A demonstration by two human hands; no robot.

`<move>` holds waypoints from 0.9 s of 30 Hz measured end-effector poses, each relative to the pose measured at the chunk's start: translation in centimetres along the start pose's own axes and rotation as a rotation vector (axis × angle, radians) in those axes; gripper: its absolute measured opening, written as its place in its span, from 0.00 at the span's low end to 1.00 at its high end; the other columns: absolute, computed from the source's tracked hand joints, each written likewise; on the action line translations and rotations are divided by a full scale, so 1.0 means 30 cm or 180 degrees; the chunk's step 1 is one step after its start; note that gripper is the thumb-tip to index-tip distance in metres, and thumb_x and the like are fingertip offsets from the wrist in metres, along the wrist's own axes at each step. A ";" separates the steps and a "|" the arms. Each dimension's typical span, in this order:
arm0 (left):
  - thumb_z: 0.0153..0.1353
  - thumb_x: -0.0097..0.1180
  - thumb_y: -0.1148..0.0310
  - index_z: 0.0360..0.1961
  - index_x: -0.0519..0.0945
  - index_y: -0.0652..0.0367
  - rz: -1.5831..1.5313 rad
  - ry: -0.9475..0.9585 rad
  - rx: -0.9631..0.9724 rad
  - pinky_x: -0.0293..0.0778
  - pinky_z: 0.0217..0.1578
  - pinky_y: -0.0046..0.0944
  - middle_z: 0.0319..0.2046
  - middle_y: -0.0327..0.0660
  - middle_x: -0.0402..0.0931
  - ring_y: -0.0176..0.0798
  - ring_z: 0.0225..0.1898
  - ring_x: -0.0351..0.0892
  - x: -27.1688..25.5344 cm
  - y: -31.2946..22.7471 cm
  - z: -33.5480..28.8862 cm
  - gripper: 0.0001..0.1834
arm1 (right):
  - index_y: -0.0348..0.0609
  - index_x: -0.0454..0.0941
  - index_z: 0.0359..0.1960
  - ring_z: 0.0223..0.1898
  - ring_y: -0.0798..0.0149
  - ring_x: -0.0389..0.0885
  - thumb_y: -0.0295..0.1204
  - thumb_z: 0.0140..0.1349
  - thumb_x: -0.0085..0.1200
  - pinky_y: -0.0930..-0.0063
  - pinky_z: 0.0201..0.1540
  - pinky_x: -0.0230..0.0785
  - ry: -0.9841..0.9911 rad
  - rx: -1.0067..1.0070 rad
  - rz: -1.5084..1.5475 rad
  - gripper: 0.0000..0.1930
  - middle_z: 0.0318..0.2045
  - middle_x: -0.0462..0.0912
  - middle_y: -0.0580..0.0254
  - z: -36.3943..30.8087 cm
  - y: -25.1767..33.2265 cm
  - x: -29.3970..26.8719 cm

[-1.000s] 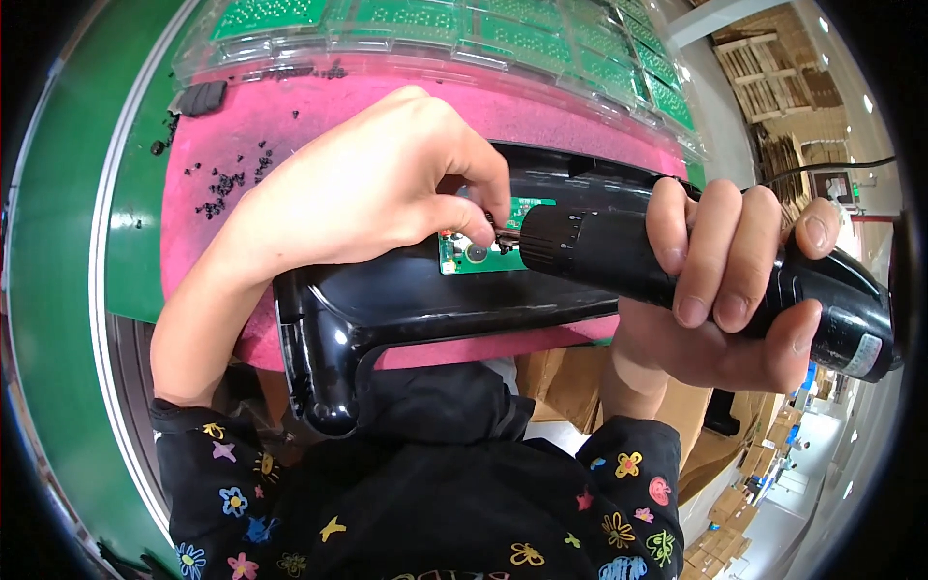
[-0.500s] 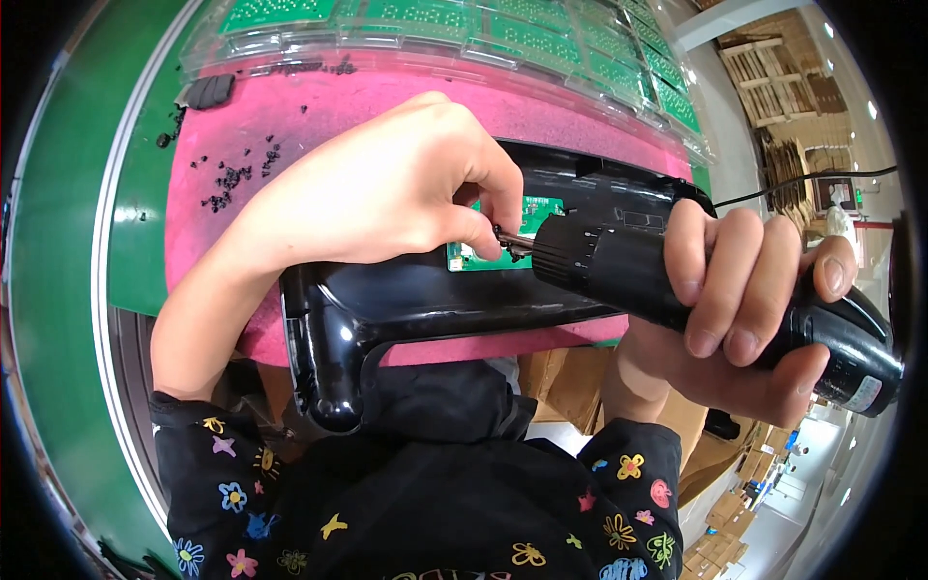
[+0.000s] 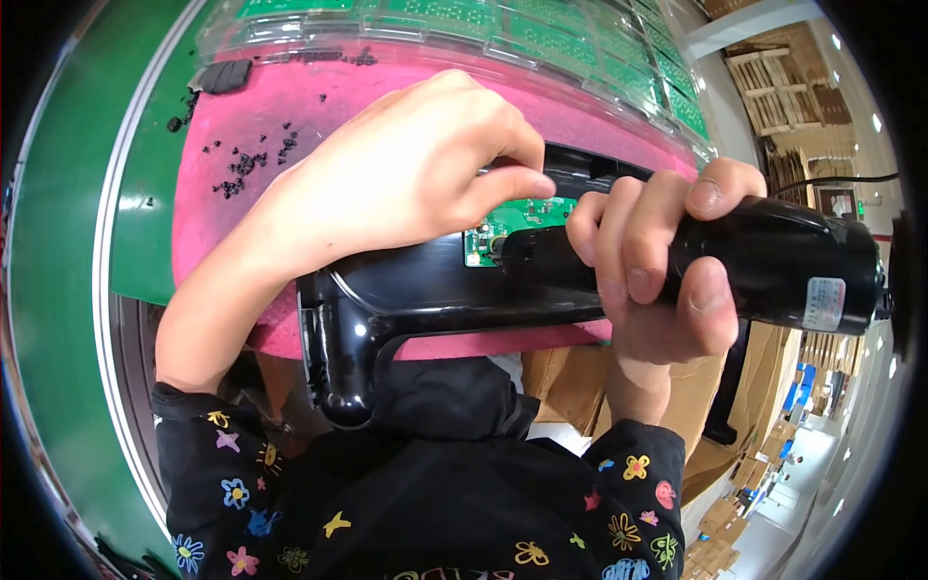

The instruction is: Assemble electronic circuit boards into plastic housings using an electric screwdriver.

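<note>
My right hand (image 3: 648, 261) grips a black electric screwdriver (image 3: 773, 271), its tip pointed left at a small green circuit board (image 3: 522, 217). The board sits inside a glossy black plastic housing (image 3: 406, 290) with a handle-like end that hangs toward me. My left hand (image 3: 406, 174) arches over the housing, fingertips pinched just above the board; whether it holds a screw is hidden. The housing lies on a pink foam mat (image 3: 280, 106).
Small black screws (image 3: 242, 159) lie scattered on the mat's far left. Clear trays of green circuit boards (image 3: 503, 24) line the back. A green conveyor surface (image 3: 68, 242) curves along the left. Cardboard boxes (image 3: 715, 541) stand on the floor at right.
The screwdriver has shifted right and turned more level, its tip still at the board. My left fingers have lifted slightly above the board. The view has moved closer in.
</note>
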State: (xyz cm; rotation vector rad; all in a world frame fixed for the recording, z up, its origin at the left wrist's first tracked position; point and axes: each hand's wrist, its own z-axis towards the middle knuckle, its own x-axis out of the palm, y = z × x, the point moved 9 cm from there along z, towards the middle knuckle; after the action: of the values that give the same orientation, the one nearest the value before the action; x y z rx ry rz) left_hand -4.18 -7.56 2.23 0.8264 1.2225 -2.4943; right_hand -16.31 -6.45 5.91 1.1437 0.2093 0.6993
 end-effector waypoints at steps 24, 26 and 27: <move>0.49 0.62 0.70 0.33 0.79 0.65 0.0541 -0.0157 0.0099 0.72 0.43 0.50 0.34 0.49 0.77 0.58 0.41 0.75 -0.019 0.016 -0.028 0.11 | 0.46 0.64 0.47 0.16 0.74 0.65 0.36 0.60 0.64 0.75 0.23 0.60 0.1471 0.0140 -0.0088 0.21 0.18 0.69 0.71 0.065 -0.062 0.117; 0.48 0.62 0.70 0.33 0.80 0.64 0.0326 -0.0361 0.0332 0.72 0.44 0.50 0.34 0.49 0.76 0.58 0.42 0.75 -0.025 0.009 -0.036 0.11 | 0.46 0.64 0.46 0.16 0.73 0.65 0.36 0.60 0.64 0.76 0.22 0.60 0.1353 0.0180 -0.0120 0.21 0.18 0.69 0.71 0.060 -0.056 0.108; 0.48 0.62 0.70 0.33 0.80 0.64 0.0328 -0.0346 0.0340 0.72 0.44 0.50 0.34 0.49 0.76 0.58 0.42 0.75 -0.027 0.005 -0.028 0.11 | 0.46 0.64 0.46 0.16 0.73 0.65 0.36 0.60 0.64 0.76 0.22 0.60 0.1292 0.0193 -0.0123 0.21 0.18 0.69 0.71 0.059 -0.054 0.099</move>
State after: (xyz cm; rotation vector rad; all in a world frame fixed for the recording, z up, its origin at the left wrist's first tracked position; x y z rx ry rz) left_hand -3.12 -7.02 2.19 0.7478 0.9938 -2.5030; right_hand -12.49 -6.39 5.79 1.0431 0.5972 0.8916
